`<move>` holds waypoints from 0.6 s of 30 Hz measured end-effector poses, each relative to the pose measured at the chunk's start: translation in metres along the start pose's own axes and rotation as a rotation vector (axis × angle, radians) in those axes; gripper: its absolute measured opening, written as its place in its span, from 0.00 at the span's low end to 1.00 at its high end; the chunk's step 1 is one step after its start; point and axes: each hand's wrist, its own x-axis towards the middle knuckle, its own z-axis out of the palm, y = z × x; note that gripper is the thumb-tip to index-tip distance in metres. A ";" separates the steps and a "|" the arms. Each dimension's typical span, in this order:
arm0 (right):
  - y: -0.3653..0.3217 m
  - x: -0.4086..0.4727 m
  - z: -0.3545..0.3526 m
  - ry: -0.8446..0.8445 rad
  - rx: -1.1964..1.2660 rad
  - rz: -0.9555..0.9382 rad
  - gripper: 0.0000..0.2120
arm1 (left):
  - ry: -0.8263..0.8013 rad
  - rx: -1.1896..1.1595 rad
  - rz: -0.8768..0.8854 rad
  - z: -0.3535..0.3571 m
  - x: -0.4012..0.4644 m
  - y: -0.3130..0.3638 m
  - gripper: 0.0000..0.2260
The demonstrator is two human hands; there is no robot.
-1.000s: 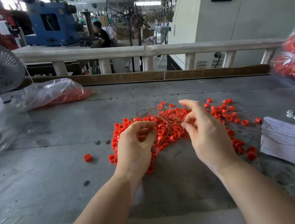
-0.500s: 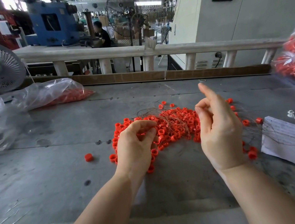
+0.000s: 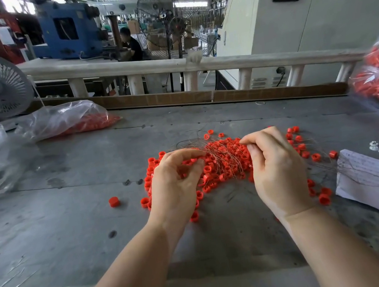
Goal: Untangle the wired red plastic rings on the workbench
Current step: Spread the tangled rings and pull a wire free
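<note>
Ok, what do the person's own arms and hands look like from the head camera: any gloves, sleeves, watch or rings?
Both forearms are bare up to the bottom frame edge, with no sleeve showing. The left hand and right hand wear no gloves. No watch, wristband or strap shows at either wrist, and no finger ring on the parts in view. Nails look short and unpainted where visible.

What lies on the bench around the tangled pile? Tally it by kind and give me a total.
Plastic bags: 3
Paper sheet: 1
Small white pieces: 2
Stray red ring left of the pile: 1
Total: 7
</note>
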 end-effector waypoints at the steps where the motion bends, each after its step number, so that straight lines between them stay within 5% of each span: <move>1: 0.000 0.000 0.000 -0.007 -0.003 0.008 0.05 | 0.006 0.009 0.007 0.000 0.001 0.000 0.13; 18: 0.002 0.000 -0.001 -0.066 -0.085 0.096 0.06 | -0.054 -0.077 -0.073 -0.001 -0.003 0.002 0.09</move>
